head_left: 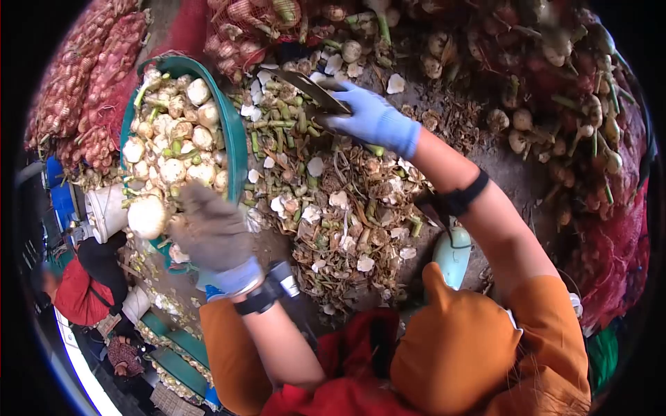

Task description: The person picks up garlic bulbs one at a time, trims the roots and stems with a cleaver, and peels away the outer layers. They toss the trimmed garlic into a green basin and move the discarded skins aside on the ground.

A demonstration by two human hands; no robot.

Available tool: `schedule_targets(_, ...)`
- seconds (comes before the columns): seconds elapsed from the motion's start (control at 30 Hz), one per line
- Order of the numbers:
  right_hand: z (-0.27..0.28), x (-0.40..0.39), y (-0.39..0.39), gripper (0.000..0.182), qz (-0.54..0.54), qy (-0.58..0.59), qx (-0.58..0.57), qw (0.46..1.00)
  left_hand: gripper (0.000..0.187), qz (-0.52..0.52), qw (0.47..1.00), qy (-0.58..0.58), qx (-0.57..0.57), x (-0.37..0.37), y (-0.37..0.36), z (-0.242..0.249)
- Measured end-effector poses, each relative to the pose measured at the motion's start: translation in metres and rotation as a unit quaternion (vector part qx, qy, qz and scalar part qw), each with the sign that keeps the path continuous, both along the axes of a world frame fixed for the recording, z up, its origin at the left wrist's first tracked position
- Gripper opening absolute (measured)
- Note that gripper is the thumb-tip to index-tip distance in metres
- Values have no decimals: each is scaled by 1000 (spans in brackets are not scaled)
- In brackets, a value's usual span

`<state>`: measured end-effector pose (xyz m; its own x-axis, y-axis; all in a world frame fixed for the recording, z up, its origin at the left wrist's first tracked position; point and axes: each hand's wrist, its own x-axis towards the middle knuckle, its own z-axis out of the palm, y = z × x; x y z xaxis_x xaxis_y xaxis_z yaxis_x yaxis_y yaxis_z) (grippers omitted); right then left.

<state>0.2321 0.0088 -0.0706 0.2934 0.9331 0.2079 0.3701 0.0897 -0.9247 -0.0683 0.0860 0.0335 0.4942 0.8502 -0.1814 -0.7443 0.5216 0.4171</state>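
Left hand (211,232) on round white garlic bulb (147,216)

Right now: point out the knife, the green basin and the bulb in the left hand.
knife (313,91): head view, flat of the blade.
green basin (234,139): head view, right rim.
bulb (147,216): head view, middle of the white bulb, by the left hand (211,232).

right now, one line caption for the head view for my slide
Gloved left hand holds a trimmed bulb at a green basin; right hand grips a knife over cut scraps.
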Motion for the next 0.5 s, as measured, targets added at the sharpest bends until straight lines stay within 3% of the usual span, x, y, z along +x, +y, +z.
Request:
schedule_targets(0.03, 4, 0, 1, 35, 0, 0, 3, 1000, 69, -20, 999, 12, -49, 24, -11, -11)
schedule_targets(0.07, 10, -1, 2, 33, 40, 58, -152, 986, 66, -34, 993, 95, -57, 42, -25, -24)
schedule_targets(0.1, 12, -6, 1, 30, 81, 114, -303, 943, 62, -58, 983, 99, -141, 57, -37, -41)
schedule_targets(0.13, 3, -19, -12, 36, 64, 27, -187, 980, 57, -65, 944, 260, -194, 70, -54, -42)
schedule_targets(0.17, 11, -28, -30, 33, 128, 72, -167, 975, 55, -70, 918, 330, -209, 84, -69, -43)
schedule_targets(0.2, 24, -39, -50, 34, 185, 122, -172, 960, 48, -150, 944, 256, -146, 72, -72, -71)
schedule_targets(0.27, 61, -38, -75, 35, 251, 155, -288, 911, 41, -147, 943, 281, -99, 40, -82, -121)
schedule_targets(0.3, 59, -35, -80, 36, 200, 149, -284, 926, 45, -124, 927, 343, -82, 54, -82, -93)
schedule_targets(0.33, 58, -30, -87, 38, 146, 141, -279, 939, 55, -103, 914, 391, 27, 75, -90, -65)
schedule_targets(0.37, 59, -22, -86, 35, 91, -26, -240, 966, 59, -111, 872, 443, 176, 75, -90, -69)
schedule_targets(0.4, 65, -14, -89, 32, 97, -151, -242, 953, 64, -114, 806, 484, 321, 71, -90, -75)
schedule_targets(0.43, 72, -13, -90, 29, 113, -212, -234, 942, 69, -131, 737, 549, 372, 67, -93, -80)
schedule_targets(0.47, 77, -14, -91, 26, 129, -272, -225, 927, 67, -225, 695, 539, 420, 62, -89, -76)
schedule_targets(0.5, 72, -19, -94, 26, 127, -290, -184, 931, 68, -191, 749, 519, 365, 67, -96, -67)
